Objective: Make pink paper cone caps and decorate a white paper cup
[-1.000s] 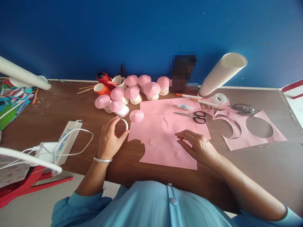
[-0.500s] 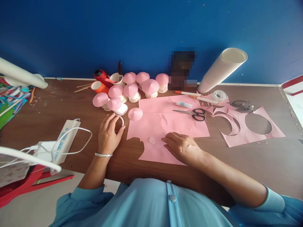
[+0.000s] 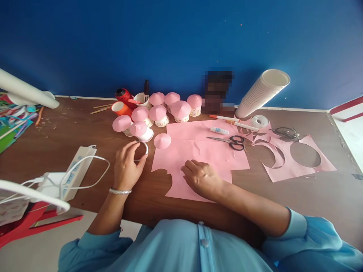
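My left hand [image 3: 128, 166] is curled around a thin white ring [image 3: 146, 148], with fingers and thumb on opposite sides of its rim. The brown tabletop shows through the ring's middle. On the pink paper [image 3: 176, 185], my right hand [image 3: 200, 176] rests with its fingers bent and pressed together. Whatever its fingertips hold is hidden. A loose pink paper cone [image 3: 162, 141] lies between the hands, farther back. Behind it stand several patterned paper cups with pink cone tops [image 3: 180, 109]. Scissors [image 3: 236, 142] and a white glue tube [image 3: 219, 131] lie on the paper.
A tall stack of white cups [image 3: 262, 92] leans near the blue wall. Pink offcuts [image 3: 306, 151], a white tape roll [image 3: 260, 121] and glasses [image 3: 286, 132] are at right. A power strip [image 3: 76, 170] with a looped cable is at left. Markers [image 3: 225, 117] lie behind the scissors.
My right hand has moved left over the spot where a small clear square lay on the pink paper; that square is now out of sight. The left hand still holds the white ring.
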Tool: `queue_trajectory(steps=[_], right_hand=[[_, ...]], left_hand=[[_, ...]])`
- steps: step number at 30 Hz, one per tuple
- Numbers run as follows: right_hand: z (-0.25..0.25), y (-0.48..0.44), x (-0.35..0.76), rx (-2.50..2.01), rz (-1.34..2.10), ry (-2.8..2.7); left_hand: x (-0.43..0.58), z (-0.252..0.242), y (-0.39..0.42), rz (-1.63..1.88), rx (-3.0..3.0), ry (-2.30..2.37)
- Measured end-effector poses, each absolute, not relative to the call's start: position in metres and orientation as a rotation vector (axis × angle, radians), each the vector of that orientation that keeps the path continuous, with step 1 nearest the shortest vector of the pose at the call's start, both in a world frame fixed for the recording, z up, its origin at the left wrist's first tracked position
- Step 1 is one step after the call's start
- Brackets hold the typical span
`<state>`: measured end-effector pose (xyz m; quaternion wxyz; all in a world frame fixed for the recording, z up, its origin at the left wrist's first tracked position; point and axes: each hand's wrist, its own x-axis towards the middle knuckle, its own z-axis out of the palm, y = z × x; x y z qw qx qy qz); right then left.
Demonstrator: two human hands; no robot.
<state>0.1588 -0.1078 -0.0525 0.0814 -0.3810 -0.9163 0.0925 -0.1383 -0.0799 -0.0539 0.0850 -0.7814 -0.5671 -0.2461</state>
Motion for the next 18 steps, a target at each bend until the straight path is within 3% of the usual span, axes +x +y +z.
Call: queue_trajectory(steps=[5, 11, 18], right_hand=[[-0.046, -0.095, 0.190, -1.246, 0.485, -2.221], [-0.031, -0.081, 0.198, -1.175, 0.268, -2.136], [-0.038, -0.056, 0.228, -1.255, 0.254, -2.106]], left_hand=[[-0.111, -0.032, -0.083, -1.059, -2.532, -1.782], [-0.024, -0.022, -0.072, -1.510, -3.197, -2.226], [0.009, -0.034, -0.042, -2.097, -3.058, -2.456]])
